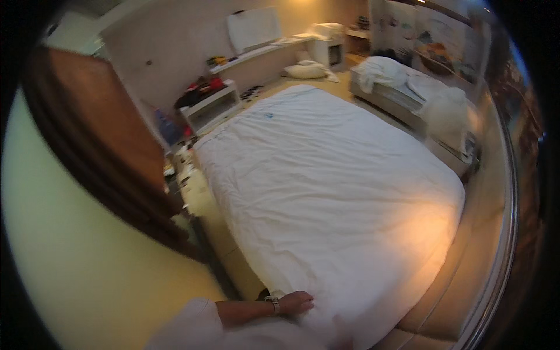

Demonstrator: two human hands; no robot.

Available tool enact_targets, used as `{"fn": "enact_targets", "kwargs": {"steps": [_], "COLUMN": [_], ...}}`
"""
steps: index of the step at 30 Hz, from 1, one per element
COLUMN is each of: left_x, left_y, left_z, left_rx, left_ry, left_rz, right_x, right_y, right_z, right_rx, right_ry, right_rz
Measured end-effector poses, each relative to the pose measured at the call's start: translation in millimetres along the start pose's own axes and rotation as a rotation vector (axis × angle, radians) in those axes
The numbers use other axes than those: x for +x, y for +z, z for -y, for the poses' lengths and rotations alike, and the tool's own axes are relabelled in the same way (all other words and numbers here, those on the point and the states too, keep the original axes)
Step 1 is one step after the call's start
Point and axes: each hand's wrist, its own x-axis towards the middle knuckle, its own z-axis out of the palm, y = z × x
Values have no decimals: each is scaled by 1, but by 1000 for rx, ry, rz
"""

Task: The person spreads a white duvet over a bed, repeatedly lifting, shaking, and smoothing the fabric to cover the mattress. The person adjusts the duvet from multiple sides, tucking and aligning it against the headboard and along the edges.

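A white sheet (315, 181) covers the large bed and runs in shallow wrinkles across it. My left hand (296, 302), with a watch (272, 303) at the wrist, is at the sheet's near edge. Its fingers are curled closed on the white cloth. To the right of it, low in the picture, is a faint pinkish smear that may be my right hand (342, 331); its fingers cannot be made out. Toward the far end of the sheet is a small blue mark.
A brown wooden door (105, 111) stands at the left. White shelving (213, 108) with red and dark items is beyond the bed's far left. A pillow (306, 70) lies at the far end. At the right, a low couch (388, 102) holds crumpled white cloth.
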Motion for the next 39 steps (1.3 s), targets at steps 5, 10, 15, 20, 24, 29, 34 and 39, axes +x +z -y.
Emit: {"fn": "enact_targets", "kwargs": {"steps": [5, 10, 15, 20, 24, 29, 34, 39], "left_x": [-33, -38, -14, -33, -107, -148, -124, -129], "left_y": [39, 105, 79, 5, 42, 202, 145, 163], "left_z": [18, 68, 31, 0, -3, 95, 40, 74], "left_rx": [-116, -904, -1931, -1956, -1387, -850, -831, -1025], "left_ry": [-248, -764, -398, -451, -633, -859, -975, -964], "left_rz": [-610, -616, -542, -639, -774, -901, -935, -866], "right_x": [5, 43, -8, -26, -11, -5, 10, 6], "right_y": [23, -39, 18, 3, -50, -83, -148, -136], "right_z": [23, 10, 51, 54, 30, 1, -50, -33], "right_rx": [-205, -920, -51, -309, -592, -725, -994, -1240], "right_ry": [-68, -374, 453, 517, 525, 522, 94, -109], "right_rz": [145, 359, 106, 163, 432, 592, 850, 511]}}
